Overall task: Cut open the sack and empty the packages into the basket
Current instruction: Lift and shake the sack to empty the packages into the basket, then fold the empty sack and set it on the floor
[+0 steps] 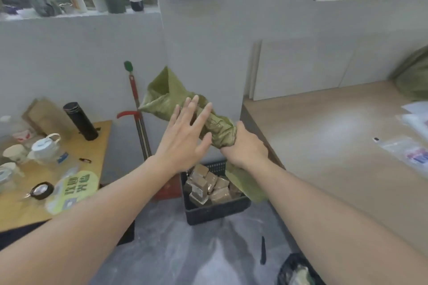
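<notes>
Small packing workroom, bare white walls (69, 53), dusty grey floor (185, 250), black basket (215, 211) of wrapped packages (208, 183), cluttered desk (92, 141) with tape roll (41, 190) and cups (14, 152)

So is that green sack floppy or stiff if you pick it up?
Probably floppy: the green sack bunches into creases where the right hand grips it, and its tail droops toward the basket. Likely light, since it looks slack, with the packages lying in the basket. Its top corner stands up, so the weave may hold some shape.

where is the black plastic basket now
In the head view, the black plastic basket sits on the floor, lower centre, beneath the right hand gripping the green woven sack.
</notes>
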`<state>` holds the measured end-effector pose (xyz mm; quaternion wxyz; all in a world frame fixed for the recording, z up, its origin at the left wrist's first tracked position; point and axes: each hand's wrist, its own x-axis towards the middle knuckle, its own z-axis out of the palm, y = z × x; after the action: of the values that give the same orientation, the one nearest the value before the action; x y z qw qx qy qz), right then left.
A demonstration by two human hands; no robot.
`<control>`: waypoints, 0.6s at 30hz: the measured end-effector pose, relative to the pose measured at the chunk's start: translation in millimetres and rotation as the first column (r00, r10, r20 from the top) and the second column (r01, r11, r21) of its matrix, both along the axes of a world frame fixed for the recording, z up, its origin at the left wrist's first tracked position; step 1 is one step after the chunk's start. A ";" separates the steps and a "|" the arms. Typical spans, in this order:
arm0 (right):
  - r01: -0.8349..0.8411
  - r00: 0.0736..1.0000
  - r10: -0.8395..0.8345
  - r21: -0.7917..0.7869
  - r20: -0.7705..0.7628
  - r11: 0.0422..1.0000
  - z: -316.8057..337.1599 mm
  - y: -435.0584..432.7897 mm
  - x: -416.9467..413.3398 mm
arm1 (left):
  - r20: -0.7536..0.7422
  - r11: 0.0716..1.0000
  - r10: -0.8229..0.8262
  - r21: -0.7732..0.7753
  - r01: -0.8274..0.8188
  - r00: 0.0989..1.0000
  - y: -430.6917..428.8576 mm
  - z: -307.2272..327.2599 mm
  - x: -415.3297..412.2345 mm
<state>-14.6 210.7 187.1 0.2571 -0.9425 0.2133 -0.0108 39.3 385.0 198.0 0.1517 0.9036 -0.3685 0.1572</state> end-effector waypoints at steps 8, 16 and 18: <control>0.173 0.978 -0.129 0.293 -0.163 0.940 -101.9 -6.6 -42.7 | -0.270 0.989 -0.016 -0.147 -0.025 0.963 -26.5 -97.5 -33.9; 0.240 0.948 -0.131 0.379 -0.290 0.894 -226.9 -40.5 -74.2 | -0.554 0.918 0.176 -0.205 -0.338 0.814 -69.9 -225.2 -71.7; 0.253 0.940 -0.139 0.363 -0.312 0.896 -267.9 -50.6 -86.8 | -0.616 0.894 0.191 -0.212 -0.395 0.764 -80.0 -266.1 -89.1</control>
<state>-101.5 160.1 -80.8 0.4084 -0.8357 0.3398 0.1391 -49.7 305.0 -68.1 0.3785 0.9161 -0.1248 -0.0442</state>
